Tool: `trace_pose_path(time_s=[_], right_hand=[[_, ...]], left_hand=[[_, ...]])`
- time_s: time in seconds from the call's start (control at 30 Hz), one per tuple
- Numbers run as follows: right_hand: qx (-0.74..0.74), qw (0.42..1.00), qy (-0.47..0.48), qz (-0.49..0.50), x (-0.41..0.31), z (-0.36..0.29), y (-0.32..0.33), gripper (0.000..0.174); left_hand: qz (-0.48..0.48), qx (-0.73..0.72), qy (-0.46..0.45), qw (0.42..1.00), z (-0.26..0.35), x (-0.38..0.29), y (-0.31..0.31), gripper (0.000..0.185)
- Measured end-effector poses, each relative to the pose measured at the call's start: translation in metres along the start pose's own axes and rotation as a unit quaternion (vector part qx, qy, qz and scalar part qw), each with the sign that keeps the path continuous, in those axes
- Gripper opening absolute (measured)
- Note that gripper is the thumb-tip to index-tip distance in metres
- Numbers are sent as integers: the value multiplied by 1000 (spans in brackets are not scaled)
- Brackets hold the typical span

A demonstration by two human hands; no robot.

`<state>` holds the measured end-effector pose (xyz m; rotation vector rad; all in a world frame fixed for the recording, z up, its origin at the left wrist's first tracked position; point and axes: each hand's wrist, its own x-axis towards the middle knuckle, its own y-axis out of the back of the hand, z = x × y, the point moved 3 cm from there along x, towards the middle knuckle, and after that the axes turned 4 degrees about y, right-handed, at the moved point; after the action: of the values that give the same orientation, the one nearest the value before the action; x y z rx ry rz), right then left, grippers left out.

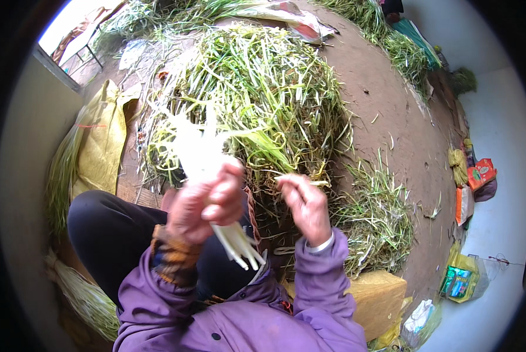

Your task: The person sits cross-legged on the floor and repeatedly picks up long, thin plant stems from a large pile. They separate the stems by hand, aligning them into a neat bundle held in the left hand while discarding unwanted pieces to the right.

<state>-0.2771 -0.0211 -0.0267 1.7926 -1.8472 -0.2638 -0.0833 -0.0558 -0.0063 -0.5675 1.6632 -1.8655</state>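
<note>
My left hand [208, 200] is closed around a bundle of pale plant stalks [236, 246], whose cut-looking white ends stick out below the fist. The upper part of the bundle is washed out by bright light. To its right, my right hand [305, 204] has its thumb and fingertips pinched on a thin yellowish stalk [319, 182]. Both hands are above the near edge of a big heap of green and yellow grass-like stalks [263, 92], with brown, tangled matter along its near and right sides.
A smaller grass pile [377, 220] lies right, by a tan block-like box [377, 299]. Left are a yellow woven sack [102, 141] and a tied stalk bundle [85, 299]. Bags [458, 277] stand along the right wall. Part of another person [392, 11] shows at the top right.
</note>
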Motion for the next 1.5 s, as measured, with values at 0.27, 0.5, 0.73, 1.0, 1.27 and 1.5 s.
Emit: trace_pose_path(time_s=[0.27,0.5,0.73,1.0,1.27,1.5], right_hand=[[-378,925,25,35,12,82,-35,52],[67,973,-148,162,-2,114,-1,17],[379,821,-241,352,-39,118,65,21],[478,805,-127,328,-90,160,86,30],[336,728,-366,473,-161,221,142,30],[-510,776,-322,183,-91,152,128,43]], left_hand=[[-336,-22,-242,910,122,-113,-90,11],[-396,-89,-323,855,130,-155,-101,41],[-304,-6,-337,891,138,-113,-72,23],[-134,-73,-359,921,105,-77,-74,21],[-154,-55,-358,919,112,-74,-59,30],[-153,-52,-347,924,102,-60,-62,28]])
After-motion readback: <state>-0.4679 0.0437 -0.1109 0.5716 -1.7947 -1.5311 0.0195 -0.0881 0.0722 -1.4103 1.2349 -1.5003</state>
